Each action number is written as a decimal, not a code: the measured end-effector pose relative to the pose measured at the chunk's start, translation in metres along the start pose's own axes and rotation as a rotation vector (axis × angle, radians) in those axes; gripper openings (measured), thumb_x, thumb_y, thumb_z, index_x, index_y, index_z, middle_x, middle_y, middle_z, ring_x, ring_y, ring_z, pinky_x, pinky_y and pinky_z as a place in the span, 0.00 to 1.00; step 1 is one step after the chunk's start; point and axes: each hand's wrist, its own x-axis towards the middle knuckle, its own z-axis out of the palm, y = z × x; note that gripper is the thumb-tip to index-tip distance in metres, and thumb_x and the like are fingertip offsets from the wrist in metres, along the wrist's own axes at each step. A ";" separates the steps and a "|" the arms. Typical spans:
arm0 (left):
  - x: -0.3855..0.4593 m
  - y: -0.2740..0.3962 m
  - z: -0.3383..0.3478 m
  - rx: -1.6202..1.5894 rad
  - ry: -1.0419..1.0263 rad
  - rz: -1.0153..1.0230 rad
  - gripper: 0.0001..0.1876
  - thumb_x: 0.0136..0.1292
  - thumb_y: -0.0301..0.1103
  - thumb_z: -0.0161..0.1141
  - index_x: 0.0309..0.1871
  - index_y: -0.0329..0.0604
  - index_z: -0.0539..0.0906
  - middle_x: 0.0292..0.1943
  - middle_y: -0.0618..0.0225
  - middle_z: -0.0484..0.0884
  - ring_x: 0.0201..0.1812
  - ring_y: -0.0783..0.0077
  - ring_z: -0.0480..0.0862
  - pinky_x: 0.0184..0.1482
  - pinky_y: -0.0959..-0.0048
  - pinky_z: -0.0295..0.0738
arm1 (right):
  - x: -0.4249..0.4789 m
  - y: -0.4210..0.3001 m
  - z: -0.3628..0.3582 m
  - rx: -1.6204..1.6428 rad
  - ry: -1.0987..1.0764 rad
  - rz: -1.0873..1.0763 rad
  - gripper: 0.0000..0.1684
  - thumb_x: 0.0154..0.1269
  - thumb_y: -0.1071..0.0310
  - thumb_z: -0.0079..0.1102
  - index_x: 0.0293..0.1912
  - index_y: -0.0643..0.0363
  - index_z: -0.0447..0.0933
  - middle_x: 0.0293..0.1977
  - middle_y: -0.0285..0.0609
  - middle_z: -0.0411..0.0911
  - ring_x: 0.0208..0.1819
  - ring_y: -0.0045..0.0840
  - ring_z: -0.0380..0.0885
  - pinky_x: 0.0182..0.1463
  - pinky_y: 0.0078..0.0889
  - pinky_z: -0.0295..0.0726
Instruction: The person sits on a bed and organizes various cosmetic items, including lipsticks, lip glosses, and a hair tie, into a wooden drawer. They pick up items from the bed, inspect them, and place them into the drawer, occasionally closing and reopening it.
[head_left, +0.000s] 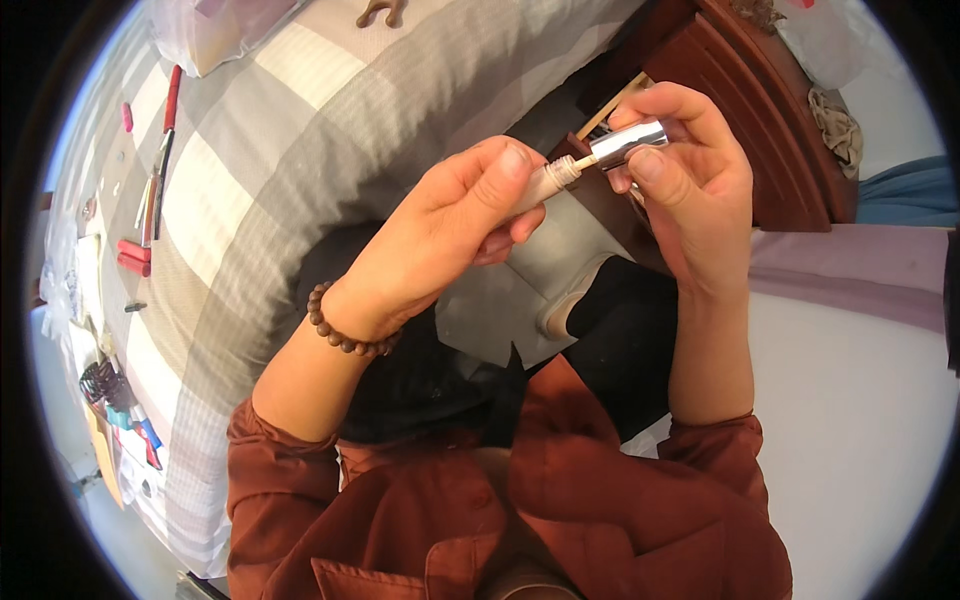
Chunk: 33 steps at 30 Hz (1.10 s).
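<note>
My left hand (472, 195) grips a small cosmetic tube (541, 187) with a clear threaded neck and pale beige contents. Between thumb and fingers, my right hand (690, 161) holds its shiny silver cap (628, 142). A thin applicator stem (585, 161) runs from the cap into the mouth of the tube, so the cap stands a little apart from the threads. The stem's tip is hidden inside. Both hands are raised above my lap, and a brown bead bracelet (349, 341) circles my left wrist.
On my left, a checked cloth (300, 67) covers a bed-like surface. Red tubes (135, 257), slim pencils or brushes (156, 187) and a plastic bag (214, 34) lie on it. Reddish-brown wooden furniture (739, 127) stands at the upper right, near an open drawer (592, 135).
</note>
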 end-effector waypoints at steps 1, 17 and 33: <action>0.000 0.000 0.000 0.038 -0.010 0.004 0.18 0.68 0.47 0.44 0.44 0.39 0.72 0.24 0.76 0.67 0.22 0.86 0.59 0.24 0.87 0.53 | 0.000 -0.001 0.000 -0.015 0.012 -0.009 0.19 0.56 0.78 0.58 0.49 0.66 0.68 0.40 0.42 0.74 0.38 0.16 0.71 0.38 0.17 0.72; 0.002 -0.002 0.003 0.162 -0.030 0.063 0.15 0.66 0.41 0.50 0.46 0.38 0.72 0.28 0.76 0.68 0.27 0.85 0.63 0.29 0.86 0.58 | -0.003 0.002 0.006 -0.093 -0.019 -0.110 0.15 0.56 0.82 0.57 0.45 0.66 0.71 0.37 0.40 0.74 0.40 0.17 0.72 0.45 0.18 0.73; 0.001 -0.007 0.004 0.533 0.214 0.241 0.10 0.59 0.29 0.59 0.41 0.36 0.74 0.31 0.68 0.75 0.33 0.77 0.73 0.37 0.78 0.69 | 0.001 0.004 0.006 -0.729 -0.013 -0.255 0.13 0.53 0.70 0.63 0.40 0.61 0.75 0.23 0.33 0.72 0.24 0.15 0.69 0.29 0.16 0.68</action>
